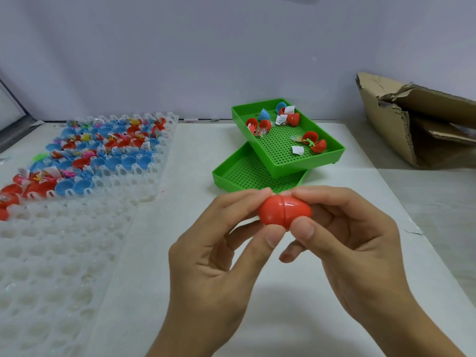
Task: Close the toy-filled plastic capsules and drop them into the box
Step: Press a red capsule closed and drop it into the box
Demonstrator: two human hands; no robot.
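Note:
A red egg-shaped capsule (284,211) lies sideways between my hands above the white table, its two halves joined at a visible seam. My left hand (216,253) pinches its left half with thumb and fingertips. My right hand (345,243) pinches its right half the same way. The cardboard box (401,130) stands at the far right, its flaps open and torn. Several open red and blue capsule halves (288,124) with small toys and paper slips lie in the upper green tray (280,148).
A second green tray (231,176) sits under the first. At the left, a clear plastic holder tray (144,161) carries several open red and blue capsule halves with toys (98,148). Another clear holder tray (51,266) with bare cups lies in front of it.

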